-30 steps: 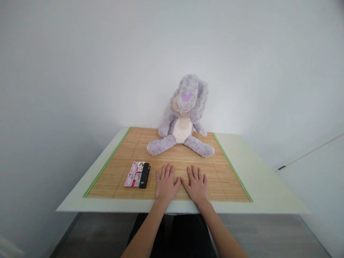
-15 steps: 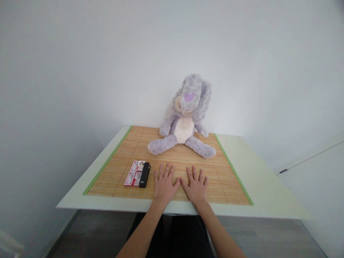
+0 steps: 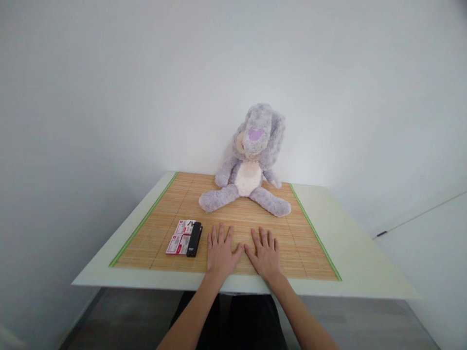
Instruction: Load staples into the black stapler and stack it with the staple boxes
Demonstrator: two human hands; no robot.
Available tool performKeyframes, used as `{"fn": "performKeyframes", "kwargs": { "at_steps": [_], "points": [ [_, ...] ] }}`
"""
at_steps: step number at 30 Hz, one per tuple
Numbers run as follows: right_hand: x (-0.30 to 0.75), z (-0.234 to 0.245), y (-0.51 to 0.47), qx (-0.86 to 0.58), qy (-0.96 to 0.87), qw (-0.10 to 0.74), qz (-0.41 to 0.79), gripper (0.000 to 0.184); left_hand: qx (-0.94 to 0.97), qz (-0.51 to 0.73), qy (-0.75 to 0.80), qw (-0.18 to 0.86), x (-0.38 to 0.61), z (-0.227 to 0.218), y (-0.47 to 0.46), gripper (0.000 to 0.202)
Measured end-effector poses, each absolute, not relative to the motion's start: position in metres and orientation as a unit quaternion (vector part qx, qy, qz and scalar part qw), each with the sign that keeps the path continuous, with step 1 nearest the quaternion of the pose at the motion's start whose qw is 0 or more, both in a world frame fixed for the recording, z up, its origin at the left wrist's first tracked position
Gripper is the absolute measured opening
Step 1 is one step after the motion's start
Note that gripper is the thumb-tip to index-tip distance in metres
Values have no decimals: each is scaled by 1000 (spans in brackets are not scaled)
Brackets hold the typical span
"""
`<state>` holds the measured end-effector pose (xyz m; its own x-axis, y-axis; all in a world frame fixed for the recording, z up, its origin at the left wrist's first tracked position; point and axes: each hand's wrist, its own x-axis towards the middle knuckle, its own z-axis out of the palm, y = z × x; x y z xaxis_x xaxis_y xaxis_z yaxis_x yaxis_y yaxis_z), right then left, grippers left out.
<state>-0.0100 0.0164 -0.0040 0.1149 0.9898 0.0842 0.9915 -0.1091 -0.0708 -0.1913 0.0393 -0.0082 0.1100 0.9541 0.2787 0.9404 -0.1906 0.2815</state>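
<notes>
My left hand [image 3: 221,251] and my right hand [image 3: 265,253] lie flat, palms down, side by side on a bamboo mat [image 3: 171,209] with green edging. Both are open with fingers spread, thumbs almost touching, and hold nothing. Just left of my left hand lies a black stapler [image 3: 194,239] beside two small red-and-white boxes [image 3: 180,236]. A grey-purple plush rabbit [image 3: 251,163] sits at the far end of the mat, leaning on the wall.
The mat covers most of a pale table [image 3: 350,253] pushed against a white wall [image 3: 146,87]. The table's front edge runs just under my wrists. Dark floor shows below and to both sides.
Both hands stay flat on the mat. The view has shifted slightly as my head moved; nothing on the table has moved.
</notes>
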Motion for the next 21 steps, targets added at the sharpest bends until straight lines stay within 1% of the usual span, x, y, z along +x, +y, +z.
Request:
{"fn": "performKeyframes", "kwargs": {
  "at_steps": [21],
  "points": [
    [-8,-11,17,-735,-675,58,-19,74,748,176,640,24,-194,-6,40,81]
  ]
}}
